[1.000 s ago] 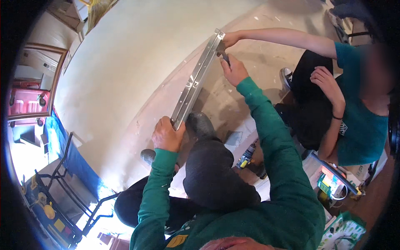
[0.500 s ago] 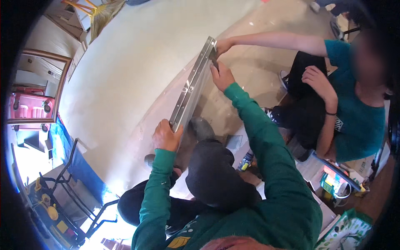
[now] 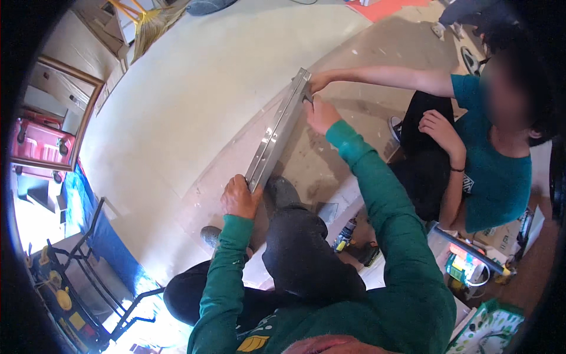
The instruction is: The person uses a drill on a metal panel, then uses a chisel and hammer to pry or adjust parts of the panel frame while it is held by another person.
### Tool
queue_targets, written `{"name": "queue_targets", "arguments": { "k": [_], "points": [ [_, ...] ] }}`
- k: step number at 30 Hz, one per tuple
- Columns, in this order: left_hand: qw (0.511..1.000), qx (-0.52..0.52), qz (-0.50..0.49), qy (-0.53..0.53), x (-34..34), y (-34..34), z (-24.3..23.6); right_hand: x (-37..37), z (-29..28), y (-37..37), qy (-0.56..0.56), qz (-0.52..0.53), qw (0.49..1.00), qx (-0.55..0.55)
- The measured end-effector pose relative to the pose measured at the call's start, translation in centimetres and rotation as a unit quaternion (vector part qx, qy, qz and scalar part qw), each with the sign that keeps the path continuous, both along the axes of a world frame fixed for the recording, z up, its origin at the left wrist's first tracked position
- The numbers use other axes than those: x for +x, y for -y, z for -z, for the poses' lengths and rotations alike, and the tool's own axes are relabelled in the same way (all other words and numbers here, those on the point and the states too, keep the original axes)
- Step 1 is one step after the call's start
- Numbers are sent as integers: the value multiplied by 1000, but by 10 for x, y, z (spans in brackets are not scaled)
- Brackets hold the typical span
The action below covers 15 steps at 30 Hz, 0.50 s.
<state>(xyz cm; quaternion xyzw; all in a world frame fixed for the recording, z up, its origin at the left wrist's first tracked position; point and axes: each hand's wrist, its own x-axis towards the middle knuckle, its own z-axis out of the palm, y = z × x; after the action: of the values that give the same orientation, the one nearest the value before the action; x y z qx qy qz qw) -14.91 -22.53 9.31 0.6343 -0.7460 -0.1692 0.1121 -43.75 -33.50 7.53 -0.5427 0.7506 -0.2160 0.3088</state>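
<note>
A long silvery metal strip (image 3: 276, 133) with a row of holes slants away from me, with a flat grey side below it. My left hand (image 3: 239, 197) is closed on its near end, thumb along the edge. Close to the far end, my right hand (image 3: 323, 115) grips it, with a small dark piece (image 3: 308, 98) by the fingertips; I cannot make out what that piece is. Another person's hand (image 3: 319, 81) touches the far end just beyond my right hand. The undersides of the strip and the fingers there are hidden.
The other person (image 3: 495, 171) in a teal shirt crouches at right. A cordless drill (image 3: 346, 235) lies beside my knee (image 3: 298, 242). At left are a wooden frame (image 3: 88, 124) and a black metal stand (image 3: 88, 253). A straw broom (image 3: 150, 32) is at the far left.
The strip has tilted, showing more of its grey side, and its far end sits a little lower in view. Both my hands keep their hold. More of the drill shows.
</note>
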Motion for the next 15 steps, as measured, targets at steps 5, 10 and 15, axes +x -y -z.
{"name": "queue_targets", "arguments": {
  "k": [5, 10, 15],
  "points": [
    [1000, 7, -9, -8, -7, 3, 2, -19, 0, 13, -110, -66, 991, -22],
    [1000, -7, -5, -7, -1, 7, 2, -9, -90, 38, -185, -210, 941, 192],
    [1000, 27, -5, -10, -19, 7, 3, -54, -25, 14, -158, -160, 974, 27]
  ]
}}
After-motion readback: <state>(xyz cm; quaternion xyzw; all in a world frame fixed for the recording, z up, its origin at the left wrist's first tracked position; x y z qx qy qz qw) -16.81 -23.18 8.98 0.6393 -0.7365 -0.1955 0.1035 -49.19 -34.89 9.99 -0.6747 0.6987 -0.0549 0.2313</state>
